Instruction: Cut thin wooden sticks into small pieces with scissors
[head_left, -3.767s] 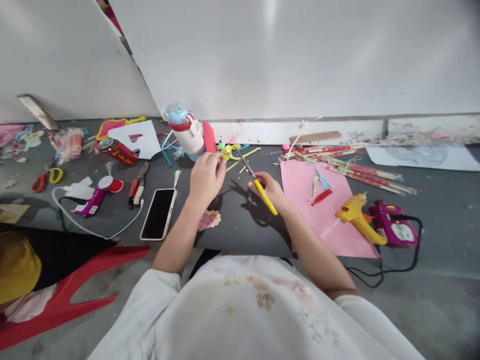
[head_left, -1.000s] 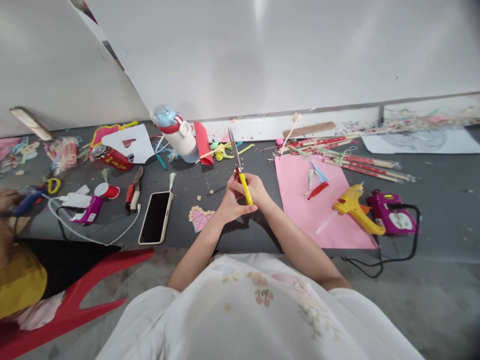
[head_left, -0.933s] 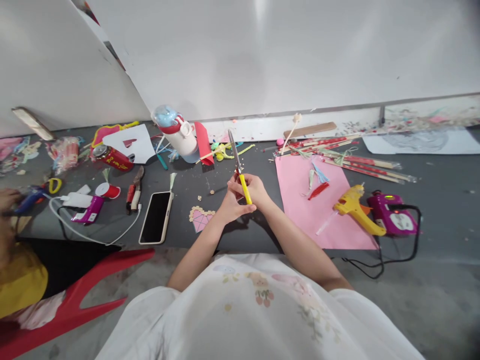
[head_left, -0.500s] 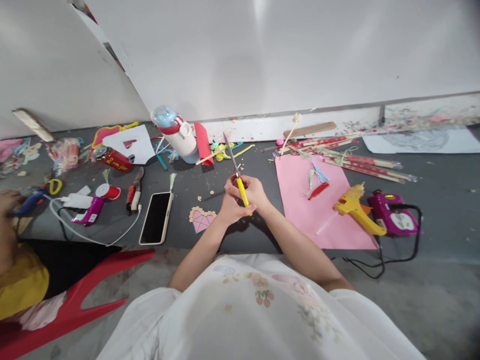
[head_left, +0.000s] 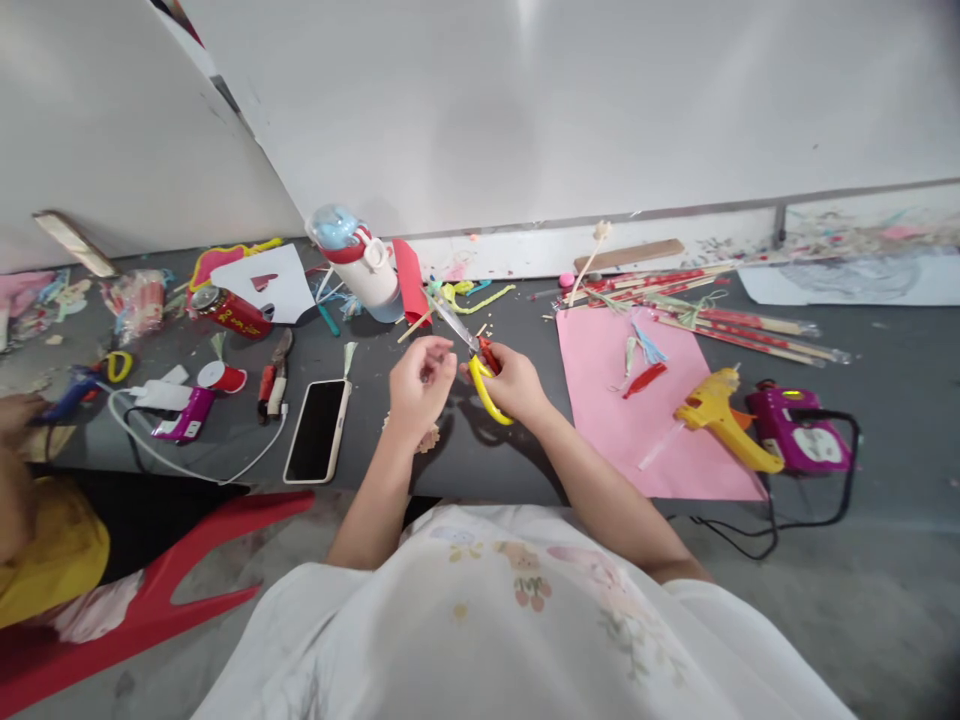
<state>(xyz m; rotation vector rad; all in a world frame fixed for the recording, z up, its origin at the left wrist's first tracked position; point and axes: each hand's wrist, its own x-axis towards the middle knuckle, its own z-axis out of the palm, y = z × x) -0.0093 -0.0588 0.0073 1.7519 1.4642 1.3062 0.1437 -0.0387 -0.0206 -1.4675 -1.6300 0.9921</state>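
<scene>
My right hand (head_left: 514,385) grips a pair of scissors (head_left: 489,392) by the yellow and red handles, the metal blades pointing up and left. Beside it on the left, my left hand (head_left: 421,385) is raised with its fingers curled in toward the thumb; anything small between them is hidden. Under the left wrist lies a heart-shaped piece (head_left: 429,440) edged with small beige bits, mostly covered by the hand. Beyond the blades, a yellow-green strip (head_left: 487,300) and small crumbs rest on the grey table (head_left: 517,465).
Left of me are a phone (head_left: 318,432), pliers (head_left: 274,378), a red spool (head_left: 223,377) and a can (head_left: 231,312). A bottle (head_left: 364,270) stands behind. On the right, a yellow glue gun (head_left: 720,415) overlaps pink paper (head_left: 600,400). A person's hand (head_left: 19,415) is at far left.
My hands have come apart: the left moved left over the heart-shaped piece. The scissors have turned in my right hand, so both yellow and red handles show.
</scene>
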